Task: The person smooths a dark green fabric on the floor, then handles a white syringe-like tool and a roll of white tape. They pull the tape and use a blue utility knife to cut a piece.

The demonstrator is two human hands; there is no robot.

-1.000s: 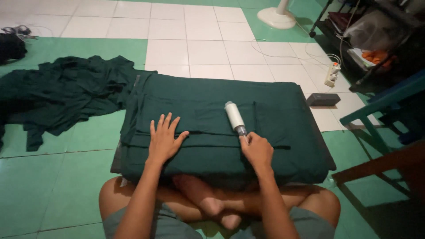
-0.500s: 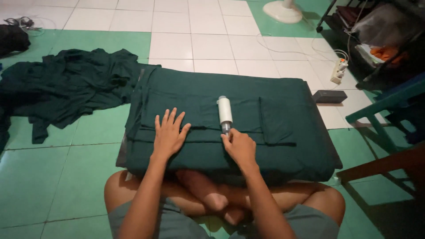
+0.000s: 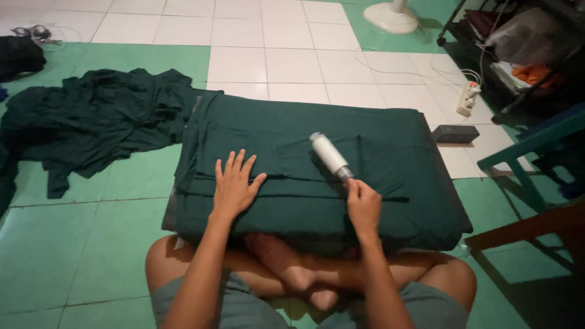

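Person seated cross-legged on a green and white tiled floor [image 3: 73,244], with a low board [image 3: 454,213] over the lap.

Board is covered by a dark green cloth [image 3: 390,140], folded flat and spread edge to edge. A horizontal fold runs across the cloth towards the near edge.

Left hand [image 3: 234,186]: laid flat, palm down, on the cloth at the near-left part of the board. Fingers spread and fully extended, pointing towards the far edge. It grips nothing; it only presses on the fabric.

Right hand [image 3: 363,206]: closed in a fist around the handle of a lint roller [image 3: 329,153], near the middle of the near edge. The handle is mostly hidden inside the fist.

Lint roller: white cylindrical head lying on the cloth roughly at the board's centre, angled up and to the left from the right hand. The head touches the fabric.

Surroundings:
- A loose pile of dark green garments [image 3: 91,122] on the floor, just beside the left edge of the board and touching the draped cloth at the far-left corner.
- A small dark rectangular box [image 3: 455,133] on the floor beside the far-right corner.
- A white power strip [image 3: 468,99] with cords beyond that box.
- The white base of a fan [image 3: 390,18] on the floor well beyond the far edge.
- A blue-green chair frame [image 3: 536,143] to the right of the board.
- A dark bag [image 3: 21,56] at the far left of the floor.
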